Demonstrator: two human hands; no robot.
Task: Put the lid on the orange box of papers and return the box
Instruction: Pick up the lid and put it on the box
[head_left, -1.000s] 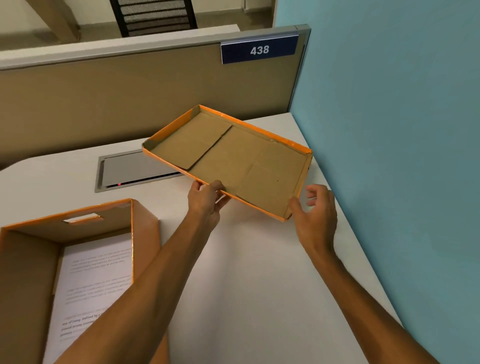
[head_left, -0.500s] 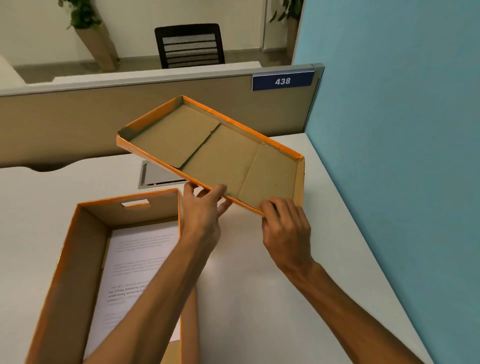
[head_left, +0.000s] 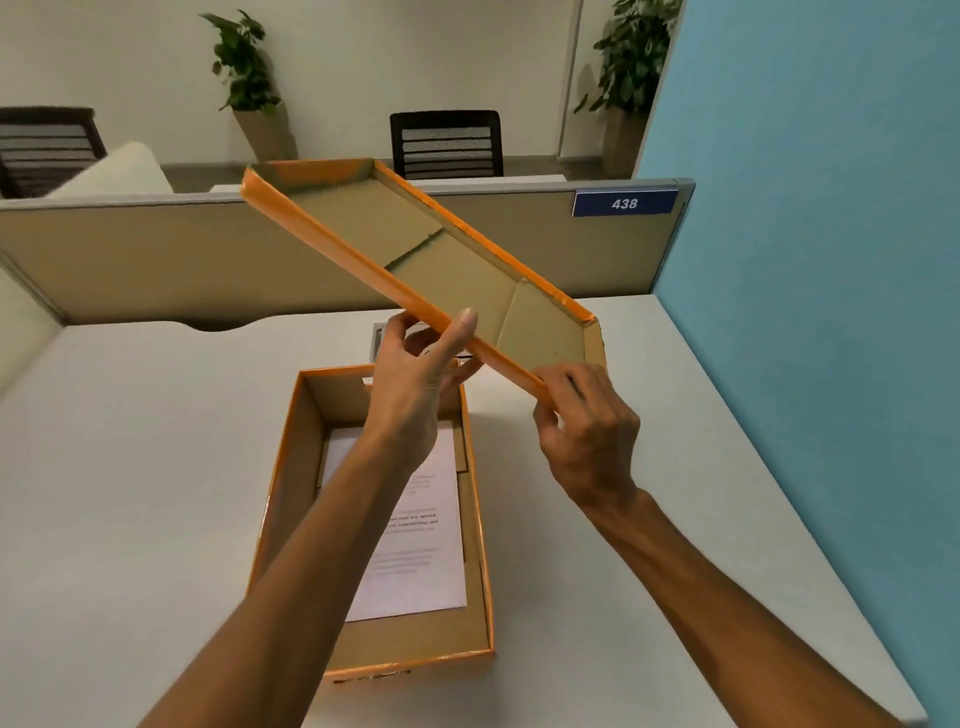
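Note:
The orange lid (head_left: 447, 260) is held up in the air, tilted, its brown cardboard inside facing me. My left hand (head_left: 415, 384) grips its near long edge around the middle, thumb on the orange rim. My right hand (head_left: 587, 436) pinches the same edge at the lower right corner. Below them the open orange box (head_left: 291, 467) stands on the white desk (head_left: 130, 467), with white printed papers (head_left: 415, 545) lying flat on its bottom. My left forearm crosses over the box and hides part of the papers.
A beige partition (head_left: 156, 254) with a blue "438" sign (head_left: 623, 203) closes the desk's far side. A blue wall (head_left: 831, 312) runs along the right. A grey cable hatch (head_left: 378, 340) sits behind the box. Chairs and potted plants stand beyond the partition.
The lid has been lifted off the desk and tipped up higher. My right hand closed onto its corner. The view has shifted so the box sits in the middle.

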